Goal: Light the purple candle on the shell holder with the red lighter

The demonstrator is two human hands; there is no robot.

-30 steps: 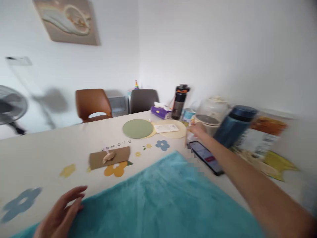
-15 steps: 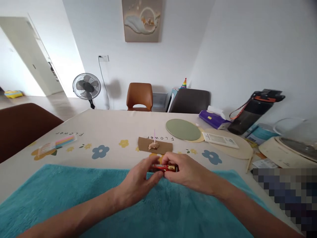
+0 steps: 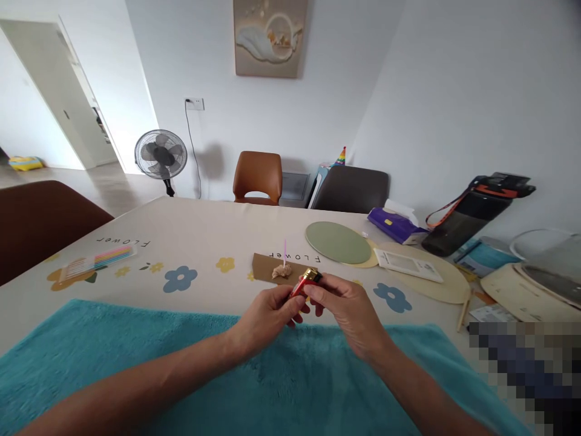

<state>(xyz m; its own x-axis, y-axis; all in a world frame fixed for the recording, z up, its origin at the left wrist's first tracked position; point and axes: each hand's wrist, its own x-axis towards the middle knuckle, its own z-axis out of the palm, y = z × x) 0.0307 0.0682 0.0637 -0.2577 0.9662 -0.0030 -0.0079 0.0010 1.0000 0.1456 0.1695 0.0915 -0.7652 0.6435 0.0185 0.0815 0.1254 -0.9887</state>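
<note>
A red lighter (image 3: 299, 286) with a gold metal top is held between my two hands, tilted with its top up and to the right. My left hand (image 3: 267, 312) pinches its lower end. Closed about the upper part, my right hand (image 3: 349, 303) has its thumb on the lighter's near side. Just beyond the hands lies a brown cardboard strip (image 3: 263, 266). On it sits a beige lump of dough-like material (image 3: 281, 272), and a thin pink candle (image 3: 285, 251) stands upright in the lump.
A turquoise towel (image 3: 181, 363) covers the near edge of the table. To the left lies a clear pack of coloured candles (image 3: 106, 258). A green round mat (image 3: 338, 241), a purple tissue pack (image 3: 394, 224) and a dark bottle (image 3: 472, 212) are on the right.
The lighter has turned from lying level to tilted, its metal top now raised. Both hands have shifted their grip around it. The view has moved slightly.
</note>
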